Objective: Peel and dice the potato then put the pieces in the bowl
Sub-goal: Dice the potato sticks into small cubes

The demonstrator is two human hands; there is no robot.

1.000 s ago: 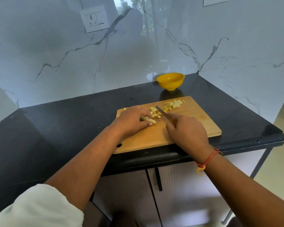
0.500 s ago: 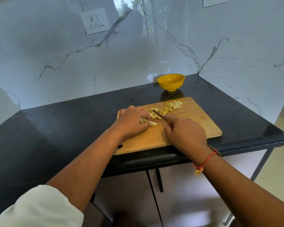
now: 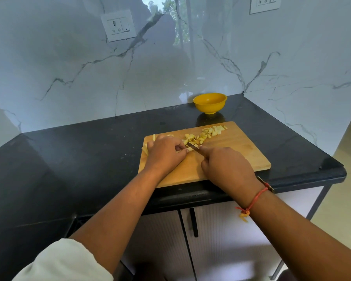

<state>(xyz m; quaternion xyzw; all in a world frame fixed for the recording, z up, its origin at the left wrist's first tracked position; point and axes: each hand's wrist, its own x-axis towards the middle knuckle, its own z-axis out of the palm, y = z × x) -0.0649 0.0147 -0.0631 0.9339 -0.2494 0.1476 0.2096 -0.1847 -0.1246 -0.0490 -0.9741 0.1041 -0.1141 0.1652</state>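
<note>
my left hand [image 3: 164, 154] curls over a pale potato strip [image 3: 189, 149], pinning it to the rectangular wooden cutting board [image 3: 241, 157] — my right hand [image 3: 225, 167] is clenched round a small steel-bladed knife [image 3: 193, 146], its blade at the strip's end. pale yellow diced pieces [image 3: 206, 133] lie just beyond; the round yellow plastic bowl [image 3: 209, 102] stands behind the board on the black stone counter [image 3: 79, 159].

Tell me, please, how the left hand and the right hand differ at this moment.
The left hand holds a potato strip down on the cutting board, while the right hand grips the knife, its blade at that strip. The right wrist wears a red thread; the left wrist is bare. Both hands have curled fingers and work over the same board.
</note>
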